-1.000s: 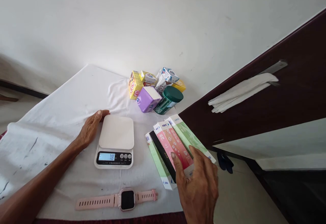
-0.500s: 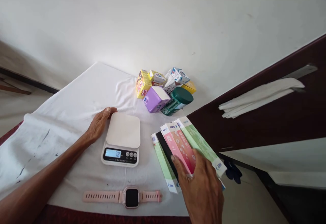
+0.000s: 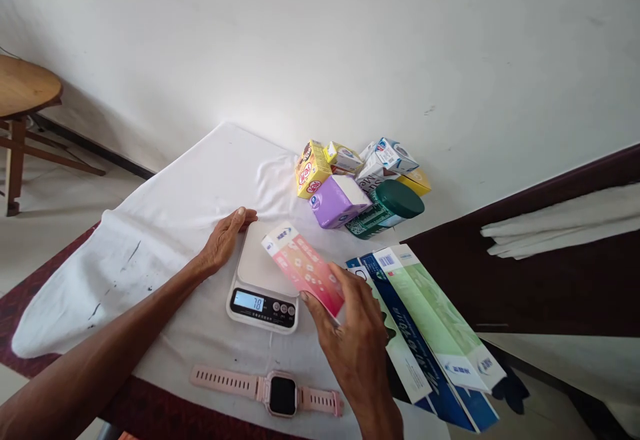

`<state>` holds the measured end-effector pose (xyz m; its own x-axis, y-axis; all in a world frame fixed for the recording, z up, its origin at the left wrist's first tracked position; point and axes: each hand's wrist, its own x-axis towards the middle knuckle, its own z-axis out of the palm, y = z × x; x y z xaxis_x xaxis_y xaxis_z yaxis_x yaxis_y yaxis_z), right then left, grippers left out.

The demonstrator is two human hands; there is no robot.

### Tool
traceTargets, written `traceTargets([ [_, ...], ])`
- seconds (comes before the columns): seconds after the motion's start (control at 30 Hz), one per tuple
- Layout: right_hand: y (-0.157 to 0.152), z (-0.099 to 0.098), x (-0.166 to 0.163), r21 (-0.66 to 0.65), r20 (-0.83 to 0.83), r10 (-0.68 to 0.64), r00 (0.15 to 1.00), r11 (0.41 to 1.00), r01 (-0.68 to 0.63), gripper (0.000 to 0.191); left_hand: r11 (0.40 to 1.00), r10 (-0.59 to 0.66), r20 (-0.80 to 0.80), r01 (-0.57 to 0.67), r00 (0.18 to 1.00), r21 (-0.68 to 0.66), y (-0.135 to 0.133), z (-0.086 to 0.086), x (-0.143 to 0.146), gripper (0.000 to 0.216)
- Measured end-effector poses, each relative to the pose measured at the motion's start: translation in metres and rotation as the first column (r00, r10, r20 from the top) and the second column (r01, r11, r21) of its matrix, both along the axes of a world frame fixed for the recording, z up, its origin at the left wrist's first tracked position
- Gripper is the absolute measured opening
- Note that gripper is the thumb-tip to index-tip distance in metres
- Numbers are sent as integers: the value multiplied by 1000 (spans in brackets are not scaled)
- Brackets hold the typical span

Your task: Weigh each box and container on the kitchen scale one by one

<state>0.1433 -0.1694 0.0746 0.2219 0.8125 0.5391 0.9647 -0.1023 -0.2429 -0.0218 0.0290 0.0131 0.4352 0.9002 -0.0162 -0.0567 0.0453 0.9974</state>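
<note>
My right hand [image 3: 353, 333] grips the lower end of a long pink box [image 3: 305, 268] with a white end flap, thumb on one side and fingers on the other. The box's far end is over the plate of a white digital kitchen scale [image 3: 255, 259]; whether it touches the plate I cannot tell. The scale's display is lit. Beside the scale's upper left edge rests my left hand [image 3: 224, 243], fingers extended and holding nothing. Right of my right hand lie flat green boxes [image 3: 435, 313] and a dark blue box [image 3: 407, 333].
A pink smartwatch [image 3: 283, 395] lies near the front edge on the white cloth [image 3: 170, 227]. At the back stand a purple carton [image 3: 335, 201], a yellow carton [image 3: 311, 172] and a green-lidded canister [image 3: 387, 208]. A wooden stool [image 3: 30, 87] is at far left.
My right hand has lifted the pink box from the pile and carried it left over the scale, uncovering boxes beneath. The camera view has turned left. My left hand stays beside the scale.
</note>
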Motion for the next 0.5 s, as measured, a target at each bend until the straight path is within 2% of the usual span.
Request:
traceTargets([
  [0.13, 26, -19, -5, -26, -24, 121, 992, 992, -121, 43, 997, 61, 63, -58, 996, -58, 1, -1, 2, 87],
  [0.27, 37, -32, -4, -34, -43, 162, 986, 986, -164, 44, 992, 90, 88, -82, 992, -99, 2, -1, 3, 85],
  [0.43, 26, -25, 1, -11, -104, 174, 979, 984, -176, 61, 981, 127, 136, -104, 983, -163, 7, -3, 2, 89],
  [0.5, 13, -24, 2, 21, -163, 132, 978, 991, -130, 67, 986, 138, 111, -125, 984, -113, 7, -1, 0, 88],
])
